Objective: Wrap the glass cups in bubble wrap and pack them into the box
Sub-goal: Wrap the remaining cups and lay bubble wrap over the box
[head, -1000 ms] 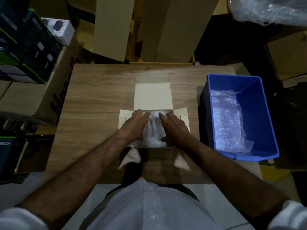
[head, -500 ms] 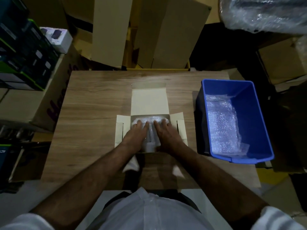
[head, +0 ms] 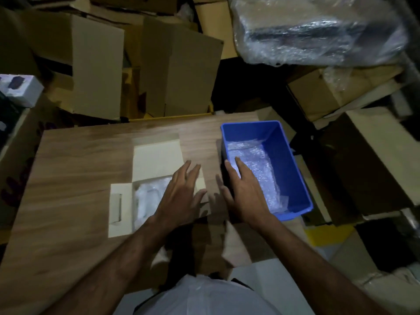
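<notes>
Stacked cardboard cartons (head: 186, 71) and a plastic-wrapped bundle (head: 318, 30) crowd the dim space behind a wooden table (head: 75, 169). From the head camera, a small white box (head: 145, 192) sits open in the middle of the table, its lid flap folded away from the person and a side flap lying flat to the left. Inside it lies a bubble-wrapped cup (head: 147, 196), pale and only partly seen past the left hand (head: 181, 196), which is above the box's right side with fingers straight and spread, holding nothing. The right hand (head: 245, 189) is likewise flat and empty, fingers extended over the near left rim of a blue bin (head: 293, 169) standing just right of the box. Loose bubble wrap (head: 261, 171) lines the bin's floor. Both forearms are bare.
</notes>
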`<control>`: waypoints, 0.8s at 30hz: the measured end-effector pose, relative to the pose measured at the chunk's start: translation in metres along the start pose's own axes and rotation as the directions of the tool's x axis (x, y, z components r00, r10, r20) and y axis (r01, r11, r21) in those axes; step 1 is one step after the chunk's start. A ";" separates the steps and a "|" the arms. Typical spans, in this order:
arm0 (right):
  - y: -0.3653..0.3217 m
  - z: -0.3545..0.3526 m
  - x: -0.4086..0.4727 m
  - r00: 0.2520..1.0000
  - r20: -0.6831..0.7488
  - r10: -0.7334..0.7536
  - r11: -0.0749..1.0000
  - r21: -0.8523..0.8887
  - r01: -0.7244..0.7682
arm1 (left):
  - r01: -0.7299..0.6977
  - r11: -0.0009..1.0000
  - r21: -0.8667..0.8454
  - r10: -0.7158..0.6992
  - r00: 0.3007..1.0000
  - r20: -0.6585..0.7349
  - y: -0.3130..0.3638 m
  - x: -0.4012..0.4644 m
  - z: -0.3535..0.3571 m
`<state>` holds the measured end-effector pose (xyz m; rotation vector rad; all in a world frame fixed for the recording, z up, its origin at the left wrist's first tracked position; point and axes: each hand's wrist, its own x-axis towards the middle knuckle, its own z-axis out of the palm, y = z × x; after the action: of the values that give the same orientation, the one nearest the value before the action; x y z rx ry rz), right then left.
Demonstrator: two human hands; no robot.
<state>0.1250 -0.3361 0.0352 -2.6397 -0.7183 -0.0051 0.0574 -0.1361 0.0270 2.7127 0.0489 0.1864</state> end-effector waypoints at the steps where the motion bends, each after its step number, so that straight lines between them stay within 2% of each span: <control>1: 0.015 -0.003 -0.005 1.000 0.000 0.031 0.999 0.014 -0.031 | -0.029 0.999 -0.035 0.028 0.999 -0.017 0.012 0.007 0.005; 4: 0.061 -0.007 -0.016 0.996 0.014 0.090 0.996 0.006 -0.090 | -0.143 0.987 -0.070 0.139 0.989 -0.052 0.045 0.028 0.024; 7: 0.100 -0.010 -0.016 0.959 0.250 0.131 0.989 -0.096 -0.110 | -0.174 0.984 -0.025 0.174 0.985 -0.018 0.067 0.050 0.049; 10: 0.130 -0.001 -0.003 0.872 0.471 0.133 0.982 -0.182 -0.052 | -0.130 0.989 0.067 0.124 0.989 0.084 0.076 0.064 0.071; 13: 0.144 0.014 0.014 0.808 0.585 0.074 0.966 -0.242 0.088 | -0.026 0.995 0.093 0.010 0.985 0.170 0.078 0.067 0.083; 17: 0.153 0.027 0.035 0.796 0.605 0.024 0.978 -0.180 0.107 | -0.026 0.999 0.043 0.019 0.988 0.154 0.074 0.069 0.090; 24: 0.161 0.033 0.035 0.888 0.459 -0.037 0.989 -0.109 0.097 | -0.032 0.999 -0.026 0.036 0.987 0.154 0.072 0.071 0.094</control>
<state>0.2301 -0.4329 -0.0520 -2.7640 -0.9878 0.5887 0.1415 -0.2352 -0.0200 2.6969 -0.0445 -0.0142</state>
